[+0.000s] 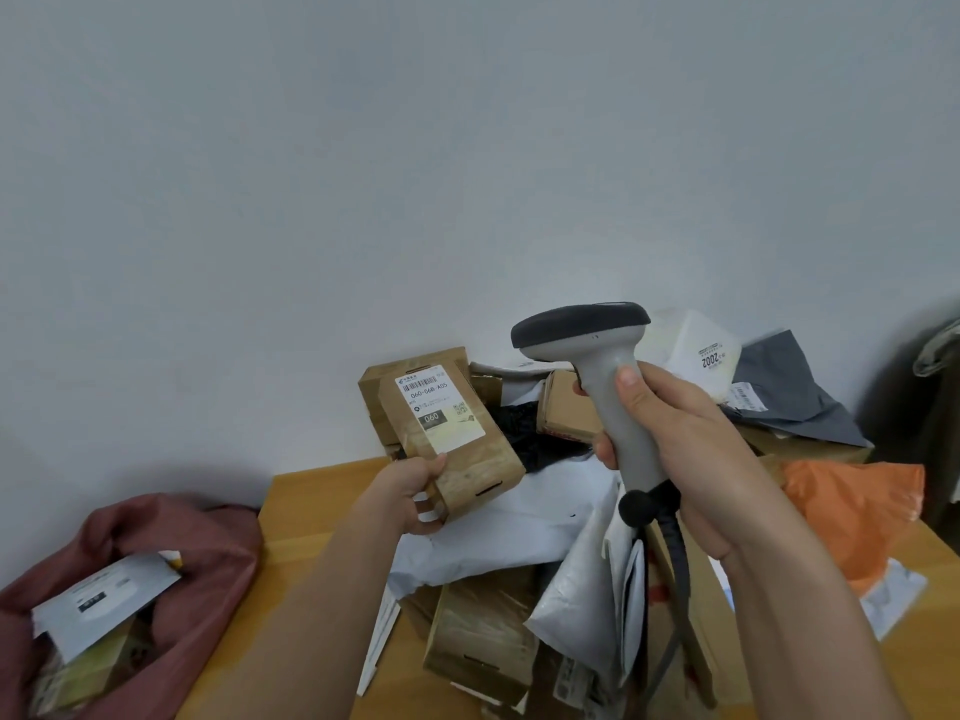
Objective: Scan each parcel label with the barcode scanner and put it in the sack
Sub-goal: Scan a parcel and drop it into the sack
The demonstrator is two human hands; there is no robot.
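Parcel (457,449) raised over table (311,491), gripped at its lower end by my left hand (410,496), label (441,410) up. Right hand (675,449) grips scanner (613,387); I tilt its head onto the barcode. Sack (208,553) lies left.

Ahead of you a bare pale wall (363,174) fills the upper view and runs down behind the wooden table (311,491), whose light-brown top shows along its left edge and far left corner. At your far right, past the table's end, something dark stands against the wall (930,407), with a bit of grey-green cloth (937,350) draped at its top; it is too dim and too cut off by the frame for you to tell what it is.
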